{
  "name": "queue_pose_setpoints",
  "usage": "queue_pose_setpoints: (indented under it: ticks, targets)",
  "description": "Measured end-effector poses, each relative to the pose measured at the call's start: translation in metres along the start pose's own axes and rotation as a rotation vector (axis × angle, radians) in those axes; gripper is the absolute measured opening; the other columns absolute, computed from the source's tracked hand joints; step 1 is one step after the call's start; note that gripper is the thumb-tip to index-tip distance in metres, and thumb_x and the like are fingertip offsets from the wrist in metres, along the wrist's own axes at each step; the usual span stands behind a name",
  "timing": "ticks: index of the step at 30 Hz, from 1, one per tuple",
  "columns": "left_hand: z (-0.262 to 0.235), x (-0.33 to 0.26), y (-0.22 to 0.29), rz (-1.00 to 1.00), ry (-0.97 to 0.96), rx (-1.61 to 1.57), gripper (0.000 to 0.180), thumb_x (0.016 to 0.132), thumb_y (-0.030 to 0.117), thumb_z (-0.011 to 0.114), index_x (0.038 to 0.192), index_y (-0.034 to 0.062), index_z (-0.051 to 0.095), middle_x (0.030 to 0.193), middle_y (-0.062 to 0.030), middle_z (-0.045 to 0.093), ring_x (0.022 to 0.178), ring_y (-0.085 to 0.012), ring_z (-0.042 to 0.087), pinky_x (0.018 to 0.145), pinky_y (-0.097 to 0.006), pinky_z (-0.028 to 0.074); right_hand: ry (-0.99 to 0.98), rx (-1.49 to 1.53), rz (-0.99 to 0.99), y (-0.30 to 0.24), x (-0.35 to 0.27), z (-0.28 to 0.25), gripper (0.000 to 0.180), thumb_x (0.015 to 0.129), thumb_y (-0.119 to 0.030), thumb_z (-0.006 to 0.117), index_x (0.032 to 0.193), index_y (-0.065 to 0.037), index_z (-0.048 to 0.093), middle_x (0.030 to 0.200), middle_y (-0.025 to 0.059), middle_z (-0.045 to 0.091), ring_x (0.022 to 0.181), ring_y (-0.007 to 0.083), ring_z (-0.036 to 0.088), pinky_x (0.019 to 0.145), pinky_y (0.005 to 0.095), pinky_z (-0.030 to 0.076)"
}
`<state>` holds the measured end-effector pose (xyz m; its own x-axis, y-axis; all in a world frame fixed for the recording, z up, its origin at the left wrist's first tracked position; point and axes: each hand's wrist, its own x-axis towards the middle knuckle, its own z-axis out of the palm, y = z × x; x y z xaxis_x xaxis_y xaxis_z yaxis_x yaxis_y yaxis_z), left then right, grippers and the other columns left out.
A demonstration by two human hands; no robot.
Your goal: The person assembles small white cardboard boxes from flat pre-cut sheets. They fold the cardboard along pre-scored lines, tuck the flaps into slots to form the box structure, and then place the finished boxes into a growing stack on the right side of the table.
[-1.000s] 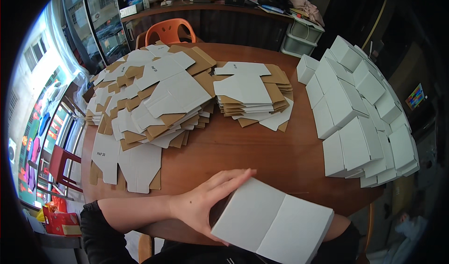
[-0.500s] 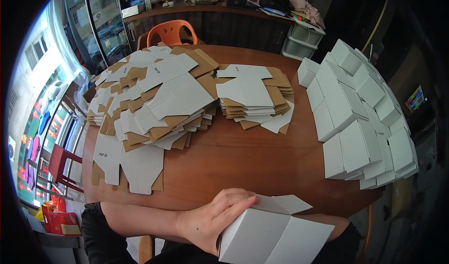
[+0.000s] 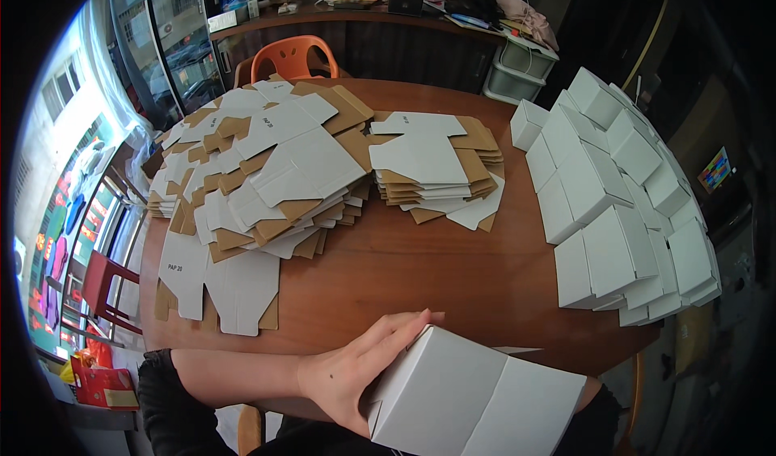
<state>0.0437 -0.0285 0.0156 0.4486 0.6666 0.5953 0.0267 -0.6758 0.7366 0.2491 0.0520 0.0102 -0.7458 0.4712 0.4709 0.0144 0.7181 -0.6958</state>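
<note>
A white cardboard box (image 3: 473,391), partly folded, lies at the near edge of the round wooden table (image 3: 420,270). My left hand (image 3: 356,371) rests flat against its left side, fingers stretched along the top edge and thumb under the corner. My right hand is hidden behind the box; only a bit of forearm shows at its right end. One white flap pokes out flat behind the box.
Flat white-and-brown box blanks (image 3: 267,173) are heaped at the left, a neater stack of blanks (image 3: 432,165) at the middle back, and several folded white boxes (image 3: 622,205) at the right. An orange chair (image 3: 291,56) and a cluttered counter (image 3: 404,7) stand behind.
The box has been folded up from a flatter sheet into a taller shape and shifted slightly nearer. My left hand slid from on top of it to its left side.
</note>
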Motion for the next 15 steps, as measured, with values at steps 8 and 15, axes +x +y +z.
queue_pose_setpoints:
  ticks: [8,15]
  targets:
    - [-0.009,-0.002,-0.005,-0.044,-0.058,-0.055,0.136,0.053,0.052,0.094,0.151,-0.0064,0.021,0.147,-0.0285,0.036,0.132,-0.0387,0.046,0.107,-0.046,0.038,0.008,0.016,0.002,0.001,-0.001,0.0,0.033,0.078,-0.019,0.076,0.109,-0.01,0.068,0.107,0.0085,0.063,0.103,0.0285,0.061,0.088,0.0445,0.049]
    - [0.001,-0.004,0.001,-0.057,-0.046,0.004,0.126,0.052,0.048,0.095,0.145,-0.0033,0.026,0.139,-0.028,0.046,0.126,-0.0405,0.052,0.105,-0.047,0.039,0.017,0.018,0.021,0.003,-0.002,-0.004,0.033,0.078,-0.02,0.076,0.109,-0.011,0.068,0.108,0.0084,0.063,0.103,0.0284,0.061,0.089,0.0447,0.049]
